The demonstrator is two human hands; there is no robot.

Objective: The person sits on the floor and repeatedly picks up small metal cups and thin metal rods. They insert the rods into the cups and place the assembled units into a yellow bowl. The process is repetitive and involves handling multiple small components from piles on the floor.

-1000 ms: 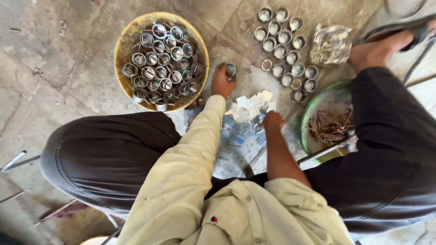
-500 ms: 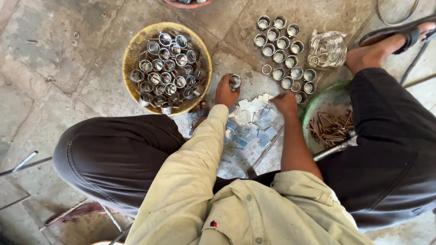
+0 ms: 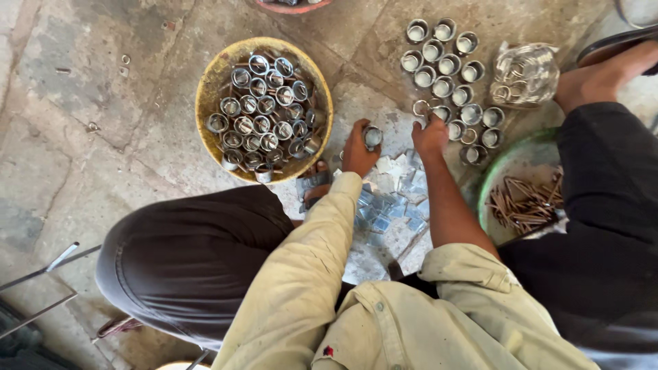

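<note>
My left hand [image 3: 358, 149] holds a small round metal cup [image 3: 372, 136] just above the concrete floor. My right hand [image 3: 430, 134] reaches forward to the near edge of a cluster of upright metal cups [image 3: 447, 67] standing in rows; its fingertips touch a loose metal ring [image 3: 419, 108] there, and whether it grips anything is hidden. Between my forearms lies a pile of small square metal pieces [image 3: 392, 199]. A yellow basin [image 3: 208, 88] heaped with several metal rings and cups sits to the left of my left hand.
A green bowl [image 3: 498, 171] holding brown nails sits at my right knee. A clear plastic bag [image 3: 526, 74] of rings lies beyond it, beside my bare foot [image 3: 595, 78]. Metal rods [image 3: 48, 270] lie at the left edge.
My right hand has moved forward from the pile of square pieces to the standing cups. My left hand keeps the cup in about the same place. The camera has shifted slightly.
</note>
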